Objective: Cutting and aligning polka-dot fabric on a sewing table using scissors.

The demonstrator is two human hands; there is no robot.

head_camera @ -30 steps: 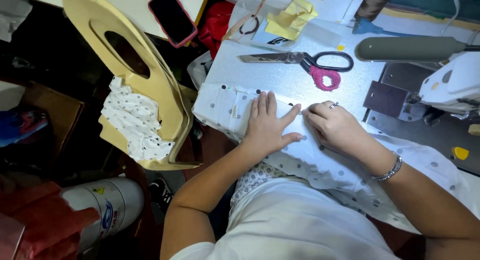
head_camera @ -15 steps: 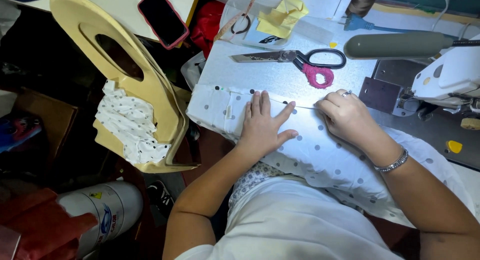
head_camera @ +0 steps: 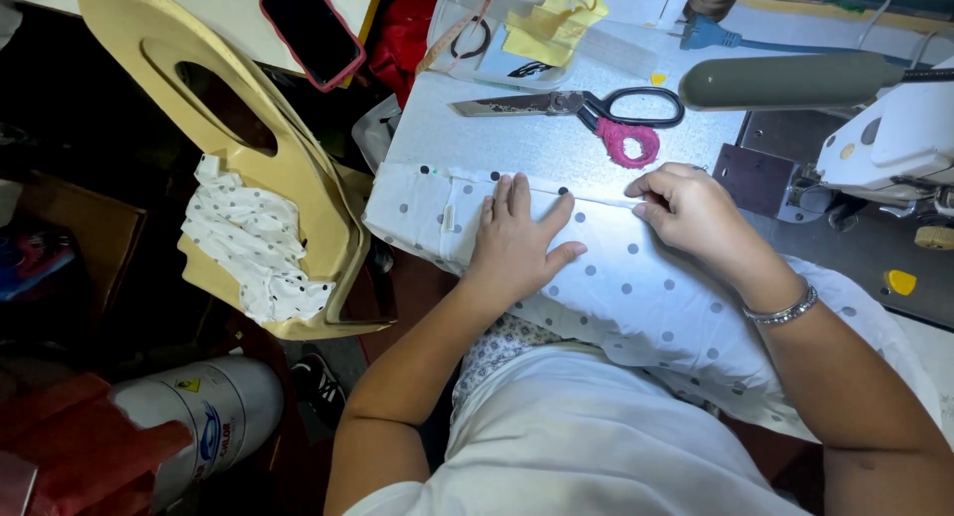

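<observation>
A white fabric with dark dots [head_camera: 636, 297] lies across the grey table [head_camera: 517, 138] and hangs into my lap. My left hand [head_camera: 517, 240] presses flat on it, fingers spread, near its folded far edge. My right hand [head_camera: 691, 213], a bracelet on the wrist, pinches that folded edge further right, close to the sewing machine [head_camera: 884, 143]. Large scissors [head_camera: 576, 106] with a black handle wrapped in pink lie just beyond the fabric.
A clear plastic box [head_camera: 507, 29] with yellow scraps stands at the table's back. To the left stands a cream wooden chair [head_camera: 248, 168] carrying a dotted cloth piece [head_camera: 253, 243]; a phone [head_camera: 313, 29] lies above. A white cylinder [head_camera: 214, 417] sits on the floor.
My right hand has slid right along the folded edge toward the sewing machine. The left hand stays pressed flat on the fabric.
</observation>
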